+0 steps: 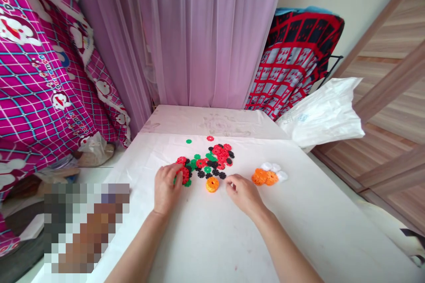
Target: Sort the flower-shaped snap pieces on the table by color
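Note:
My left hand (167,186) is at the left end of a loose pile of red, green and black notched discs, its fingers curled over some red discs (184,174). Right of the pile's near edge, my right hand (244,192) has its fingers bent and pressed together close to a black disc (222,175); what they hold, if anything, is too small to tell. Between my hands lies a small stack of orange discs (212,184). Farther right, more orange discs (264,177) rest against white ones (275,168).
The discs lie on a white-covered table (212,239). A green disc (189,141) and a red disc (210,138) sit apart toward the back. A white plastic bag (327,112) stands at the table's right edge. A purple curtain (212,35) hangs behind.

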`<move>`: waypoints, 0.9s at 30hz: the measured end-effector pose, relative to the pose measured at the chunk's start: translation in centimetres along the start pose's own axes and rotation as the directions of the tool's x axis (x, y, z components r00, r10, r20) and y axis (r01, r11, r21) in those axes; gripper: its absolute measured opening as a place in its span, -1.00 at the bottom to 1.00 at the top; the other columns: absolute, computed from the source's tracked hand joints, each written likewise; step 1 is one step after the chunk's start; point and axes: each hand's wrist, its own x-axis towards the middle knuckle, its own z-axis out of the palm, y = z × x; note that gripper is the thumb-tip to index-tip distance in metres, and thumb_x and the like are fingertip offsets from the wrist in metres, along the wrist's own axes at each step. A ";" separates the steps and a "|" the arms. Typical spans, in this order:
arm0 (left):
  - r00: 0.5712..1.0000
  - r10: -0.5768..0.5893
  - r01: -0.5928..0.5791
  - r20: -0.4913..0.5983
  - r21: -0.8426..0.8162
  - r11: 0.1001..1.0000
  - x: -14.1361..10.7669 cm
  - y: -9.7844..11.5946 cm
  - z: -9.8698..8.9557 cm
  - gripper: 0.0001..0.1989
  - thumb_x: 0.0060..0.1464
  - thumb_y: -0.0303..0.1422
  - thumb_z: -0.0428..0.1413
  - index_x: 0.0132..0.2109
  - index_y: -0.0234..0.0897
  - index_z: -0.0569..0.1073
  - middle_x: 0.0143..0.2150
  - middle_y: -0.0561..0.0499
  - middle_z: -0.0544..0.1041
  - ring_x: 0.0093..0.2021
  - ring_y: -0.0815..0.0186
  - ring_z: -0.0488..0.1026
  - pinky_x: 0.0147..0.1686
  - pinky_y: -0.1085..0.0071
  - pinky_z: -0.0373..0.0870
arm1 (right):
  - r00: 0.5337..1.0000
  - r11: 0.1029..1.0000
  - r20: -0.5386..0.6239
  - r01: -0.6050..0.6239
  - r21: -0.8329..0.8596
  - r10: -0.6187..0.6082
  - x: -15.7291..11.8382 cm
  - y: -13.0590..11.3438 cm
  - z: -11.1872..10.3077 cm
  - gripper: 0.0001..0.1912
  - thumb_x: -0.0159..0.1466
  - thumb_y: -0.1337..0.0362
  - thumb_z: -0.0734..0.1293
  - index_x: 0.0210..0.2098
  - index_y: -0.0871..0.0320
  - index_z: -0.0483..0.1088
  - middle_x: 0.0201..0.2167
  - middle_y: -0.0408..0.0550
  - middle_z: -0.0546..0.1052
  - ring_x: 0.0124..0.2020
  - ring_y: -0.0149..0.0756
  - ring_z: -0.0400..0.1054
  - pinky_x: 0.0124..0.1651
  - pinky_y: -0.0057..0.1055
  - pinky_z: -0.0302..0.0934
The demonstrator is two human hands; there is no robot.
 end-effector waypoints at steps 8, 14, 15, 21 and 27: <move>0.945 0.012 -0.108 0.328 0.276 0.955 -5.2 5.8 0.9 -0.68 0.14 -0.38 0.05 0.02 -0.08 0.54 0.14 -0.12 0.47 0.19 0.02 0.30 0.22 -0.10 0.09 | 1.000 0.990 -0.021 0.020 -0.139 -0.024 -2.7 -1.4 2.2 -0.70 0.30 0.37 0.18 -0.08 0.10 0.49 -0.10 0.01 0.50 -0.04 -0.23 0.37 0.01 -0.38 0.19; 0.934 -0.035 -0.069 0.356 0.275 0.959 -5.0 6.7 1.4 -0.66 0.17 -0.37 0.03 0.05 -0.02 0.53 0.16 -0.12 0.45 0.21 0.02 0.27 0.23 -0.09 0.07 | 0.999 0.986 -0.026 0.041 -0.163 -0.045 -3.2 -2.0 2.6 -0.67 0.33 0.36 0.18 0.00 0.10 0.46 -0.13 0.04 0.48 -0.06 -0.20 0.35 0.01 -0.35 0.19; 0.932 -0.042 -0.062 0.360 0.272 0.960 -4.9 6.8 1.5 -0.67 0.18 -0.36 0.04 0.04 -0.01 0.54 0.16 -0.11 0.45 0.21 0.02 0.27 0.23 -0.08 0.07 | 0.998 0.986 -0.026 0.043 -0.162 -0.048 -3.3 -2.0 2.6 -0.68 0.33 0.36 0.18 0.00 0.10 0.46 -0.13 0.03 0.48 -0.07 -0.20 0.35 0.01 -0.35 0.18; 0.939 -0.104 0.030 0.327 0.225 0.974 -4.2 7.0 2.6 -0.79 0.10 -0.28 0.16 -0.10 0.02 0.60 0.14 -0.05 0.47 0.19 0.03 0.28 0.23 -0.05 0.07 | 0.998 0.986 -0.027 0.054 -0.155 -0.059 -3.3 -1.6 2.5 -0.70 0.33 0.35 0.18 -0.05 0.10 0.47 -0.16 0.02 0.47 -0.08 -0.19 0.33 0.00 -0.33 0.17; 0.940 -0.165 0.106 0.299 0.203 0.973 -3.3 7.2 3.2 -0.82 0.00 -0.21 0.25 -0.19 0.00 0.61 0.06 -0.03 0.52 0.11 0.05 0.33 0.16 -0.02 0.13 | 0.997 0.988 -0.037 0.063 -0.139 -0.068 -3.2 -1.1 2.6 -0.67 0.34 0.34 0.17 0.00 0.07 0.46 -0.14 0.00 0.47 -0.08 -0.21 0.32 0.01 -0.35 0.15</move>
